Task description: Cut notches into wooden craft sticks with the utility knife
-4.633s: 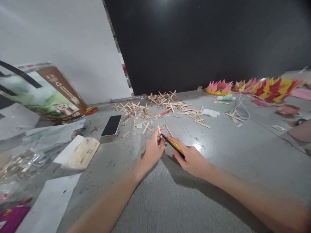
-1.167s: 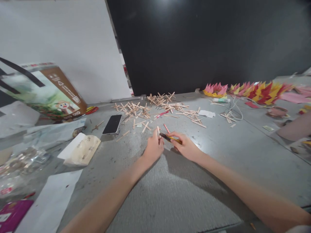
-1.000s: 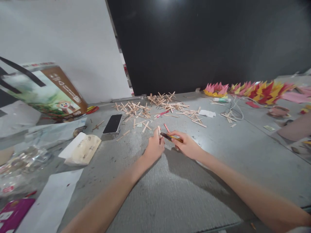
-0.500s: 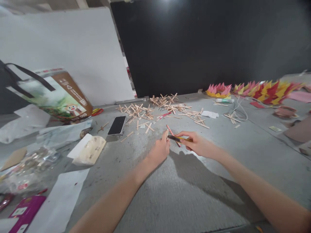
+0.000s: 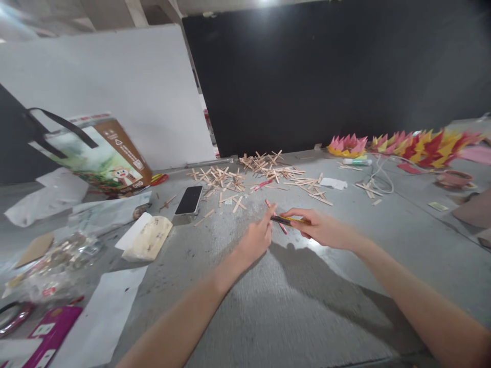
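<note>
Near the middle of the grey table (image 5: 230, 317), my right hand (image 5: 312, 225) grips a thin yellow-and-black tool (image 5: 287, 221) that looks like a cutter, its dark end pointing left. My left hand (image 5: 259, 237) is beside that dark end, its index finger extended and the other fingers curled; whatever it may pinch is too small to make out. A red-and-white patterned stick (image 5: 283, 228) crosses behind the tool, between both hands. Beyond the hands lies a loose pile of wooden sticks (image 5: 222, 178), many of them crossed. A red marker-like piece (image 5: 263, 185) rests before the pile.
A phone (image 5: 189, 200) lies left of the hands. Further left are a printed bag (image 5: 111, 158), a paper packet (image 5: 151, 237), plastic bags and a purple item (image 5: 56, 332). Pink, yellow and red paper crowns (image 5: 429, 147), a glue stick (image 5: 357, 162) and a white cable stand back right.
The whole view has shifted slightly, so the table items appear further right and a little lower. My left index finger now extends more past the tool's dark end. My right hand keeps its grip.
</note>
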`<state>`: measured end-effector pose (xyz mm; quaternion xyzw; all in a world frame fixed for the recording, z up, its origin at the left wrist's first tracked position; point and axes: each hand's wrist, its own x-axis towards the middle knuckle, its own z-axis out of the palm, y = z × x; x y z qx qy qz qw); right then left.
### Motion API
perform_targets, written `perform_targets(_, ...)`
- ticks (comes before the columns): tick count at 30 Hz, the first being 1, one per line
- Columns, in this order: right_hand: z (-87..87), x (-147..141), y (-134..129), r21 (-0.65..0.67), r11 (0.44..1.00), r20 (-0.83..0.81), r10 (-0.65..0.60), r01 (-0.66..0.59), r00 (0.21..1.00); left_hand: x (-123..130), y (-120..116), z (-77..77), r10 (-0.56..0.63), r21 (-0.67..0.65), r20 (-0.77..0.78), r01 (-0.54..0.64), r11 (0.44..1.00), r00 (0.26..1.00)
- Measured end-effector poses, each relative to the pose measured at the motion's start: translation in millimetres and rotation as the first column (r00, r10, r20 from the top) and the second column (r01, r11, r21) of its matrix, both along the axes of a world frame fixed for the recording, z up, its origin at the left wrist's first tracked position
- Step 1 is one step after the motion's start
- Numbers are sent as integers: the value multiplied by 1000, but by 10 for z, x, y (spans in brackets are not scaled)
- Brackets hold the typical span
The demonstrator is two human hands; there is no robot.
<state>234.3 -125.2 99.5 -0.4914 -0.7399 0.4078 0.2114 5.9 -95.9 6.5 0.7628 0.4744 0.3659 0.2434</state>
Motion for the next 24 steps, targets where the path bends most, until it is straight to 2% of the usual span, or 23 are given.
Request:
perform_targets(3,-39,-51,-12,35,999,-7,11,-11,1000,-7,34,37,-56,-47,19,57,997,998)
perform_targets(7,-99,-157,-49,107,994,22,14,-16,1000,10,82,9,4,-160,195,28,987,981)
perform_targets(9,-109,-207,-70,159,987,58,-3,-6,998,15,89,0,33,-174,228,7,985,973)
perform_targets(11,-95,-233,-89,200,980,80,-17,1,997,15,79,8,51,-124,155,-32,992,987)
perform_targets(14,-29,-211,-111,237,971,95,-24,1,995,8,39,17,89,0,-57,-89,996,994)
perform_targets(17,44,-148,-121,233,973,121,-26,-3,992,6,8,-27,98,88,-193,-83,993,976)
perform_targets(20,64,-87,-106,233,972,121,-14,-15,993,12,11,-107,113,158,-268,-72,985,957)
perform_targets(24,16,-31,-68,202,979,100,-7,-13,995,15,48,-177,136,171,-293,-88,981,947)
